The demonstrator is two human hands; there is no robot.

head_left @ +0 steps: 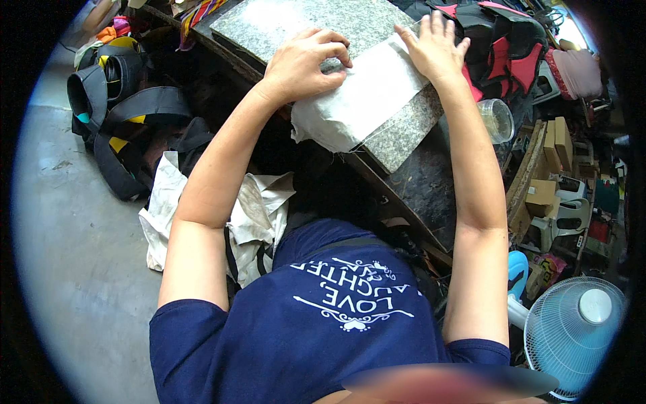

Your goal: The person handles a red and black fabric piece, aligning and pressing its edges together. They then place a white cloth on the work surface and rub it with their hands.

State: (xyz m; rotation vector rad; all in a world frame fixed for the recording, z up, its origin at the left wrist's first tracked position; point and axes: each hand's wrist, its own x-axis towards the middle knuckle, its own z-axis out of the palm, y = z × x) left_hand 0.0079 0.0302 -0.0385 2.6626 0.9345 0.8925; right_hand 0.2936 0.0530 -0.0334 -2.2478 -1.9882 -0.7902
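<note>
A white piece of cloth (367, 97) lies over a speckled grey stone slab (397, 145), its frayed near end hanging past the slab's edge. At the cloth's left edge is my left hand (303, 64), its fingers curled and the thumb and forefinger closed on the fabric. My right hand (437, 47) is flat with fingers spread, its thumb side touching the cloth's far right corner. Beyond that hand lie black and red-pink cut pieces (501, 60). A clear round plastic tub (496, 121) stands beside my right forearm.
Black strap-like pieces with yellow patches (128, 114) are heaped on the left. Off-white fabric (259, 209) hangs beside my lap. The dark worktable (431, 195) extends under the slab. At lower right stands a pale blue fan (572, 337), with cardboard boxes (542, 195) behind it.
</note>
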